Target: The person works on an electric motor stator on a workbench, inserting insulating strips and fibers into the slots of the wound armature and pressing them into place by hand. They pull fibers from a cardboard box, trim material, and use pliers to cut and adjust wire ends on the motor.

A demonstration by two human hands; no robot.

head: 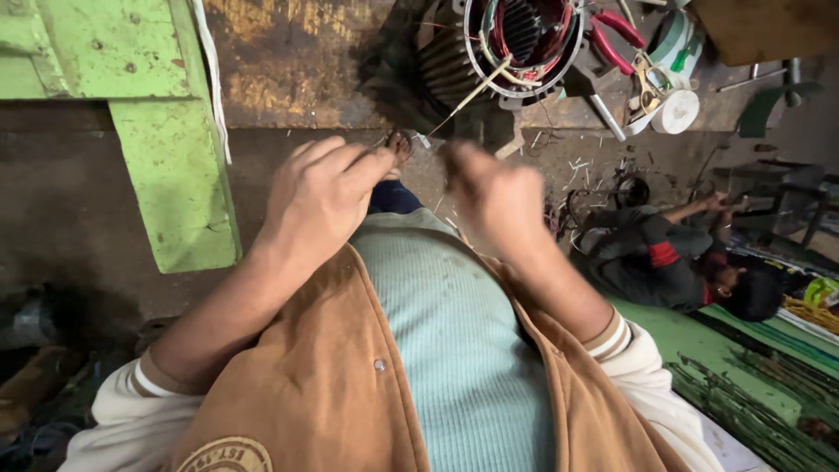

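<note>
Between both hands, just below the round metal motor stator with red-brown copper windings (523, 39): a thin pale wire strand (468, 96), running taut up into the coil. Left hand (319, 197) curled, fingertips pinched on something small and dark; right hand (494, 192) blurred, closed, grip unclear. Likely risk: strand snapping or slipping from too hard a tug. Red-handled pliers (612, 39) beside, green wooden bench leg (175, 183) left, seated person (673, 258) right.

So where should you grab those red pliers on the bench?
Probably by the red handles of the pliers, coming from the right side of the picture. The handles stick out free there, while the metal tip lies against the round motor, where wires crowd it.
</note>
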